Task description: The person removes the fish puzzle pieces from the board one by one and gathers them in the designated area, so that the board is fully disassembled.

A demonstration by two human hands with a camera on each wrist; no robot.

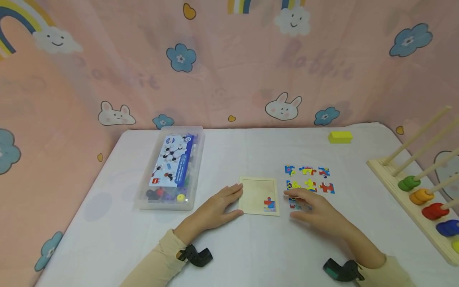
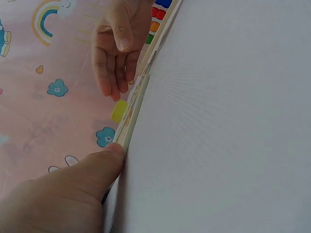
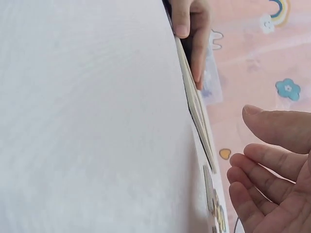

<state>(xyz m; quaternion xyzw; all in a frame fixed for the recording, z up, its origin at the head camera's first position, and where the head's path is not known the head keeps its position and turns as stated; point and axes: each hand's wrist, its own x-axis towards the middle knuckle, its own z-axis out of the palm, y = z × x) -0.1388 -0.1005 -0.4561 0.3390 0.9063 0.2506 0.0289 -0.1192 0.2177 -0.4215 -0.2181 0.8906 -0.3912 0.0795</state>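
Observation:
A square wooden puzzle tray (image 1: 254,191) lies on the white table, with one red-and-blue puzzle piece (image 1: 269,205) in its lower right corner. My left hand (image 1: 219,205) rests against the tray's left side, fingers straight; the left wrist view has its thumb (image 2: 92,170) at the tray's edge. Right of the tray, my right hand (image 1: 317,209) hovers with fingers loosely bent and thumb apart, partly covering the lowest loose pieces. Nothing sits between its fingers (image 3: 262,167) in the right wrist view. Several loose puzzle pieces (image 1: 326,187) lie in rows beside and beyond this hand.
At the left stands a clear plastic box (image 1: 193,175) with a molecule-model label and coloured balls inside. A yellow block (image 1: 340,137) lies at the far right. Along the right edge is a wooden peg stand (image 1: 405,195) with coloured beads. A patterned pink cloth (image 1: 222,79) hangs behind.

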